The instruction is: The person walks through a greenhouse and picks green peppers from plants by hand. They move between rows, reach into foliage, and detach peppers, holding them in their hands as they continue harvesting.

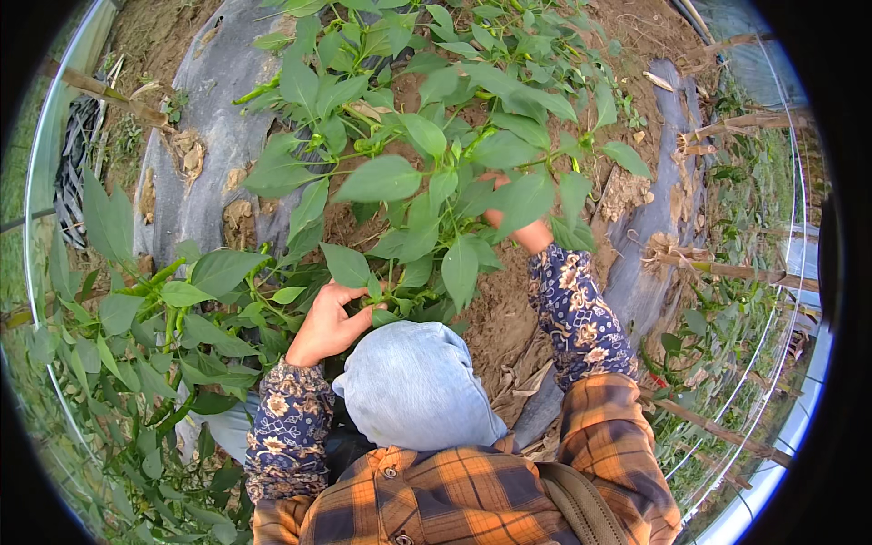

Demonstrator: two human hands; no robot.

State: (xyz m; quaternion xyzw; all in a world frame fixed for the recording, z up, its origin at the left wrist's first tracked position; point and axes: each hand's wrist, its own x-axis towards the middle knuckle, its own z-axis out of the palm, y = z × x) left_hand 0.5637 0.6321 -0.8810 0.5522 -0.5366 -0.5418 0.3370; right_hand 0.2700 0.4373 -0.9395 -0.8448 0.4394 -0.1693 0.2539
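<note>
Before me stands a leafy green pepper plant [409, 204]. At its near side, the thumb and forefinger of my left hand [330, 323] close around a small leafy shoot [381, 300]; leaves partly cover the fingertips. My right hand [521, 228] reaches into the plant's right side. Broad leaves hide most of its fingers, so whatever it may hold is out of sight. Slender green peppers [259, 90] show among the foliage at upper left. Both forearms wear dark blue floral sleeves [579, 310].
My knee in light blue denim [415, 381] rises between my arms. More pepper plants [184, 340] crowd the left side. Grey plastic mulch [204, 116] covers parts of the soil. At right, bamboo stakes [742, 272] and white strings [793, 170] line another row.
</note>
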